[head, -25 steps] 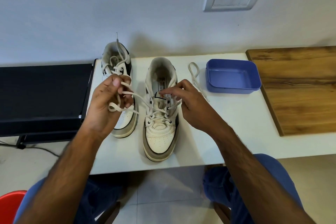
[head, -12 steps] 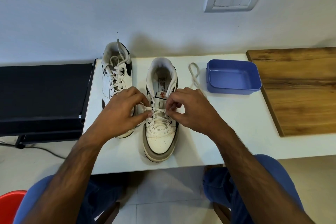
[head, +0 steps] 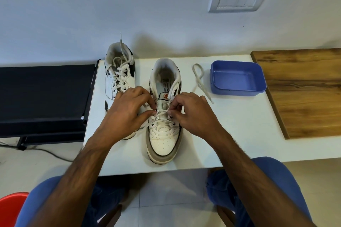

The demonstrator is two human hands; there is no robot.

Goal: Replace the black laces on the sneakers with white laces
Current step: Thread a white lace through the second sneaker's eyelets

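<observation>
Two white sneakers stand on the white table [head: 239, 134]. The right sneaker [head: 163, 142] points its toe toward me and has a white lace [head: 160, 119] crossed through its lower eyelets only. My left hand [head: 127, 114] pinches the lace at the sneaker's left eyelet row. My right hand [head: 191, 114] pinches it at the right row. One end of this lace trails out as a loop [head: 198, 77] on the table to the right. The left sneaker [head: 118, 77], behind my left hand, is laced in white to the top. No black lace is in sight.
An empty blue plastic tray [head: 238, 78] sits right of the lace loop. A wooden board [head: 304, 90] covers the table's right end. A black bench [head: 42, 97] adjoins the table's left edge. A red stool [head: 10, 206] shows at bottom left.
My left hand came down from holding a long slack length of lace out to the left and now pinches at the eyelets. My right hand dropped slightly toward the same row.
</observation>
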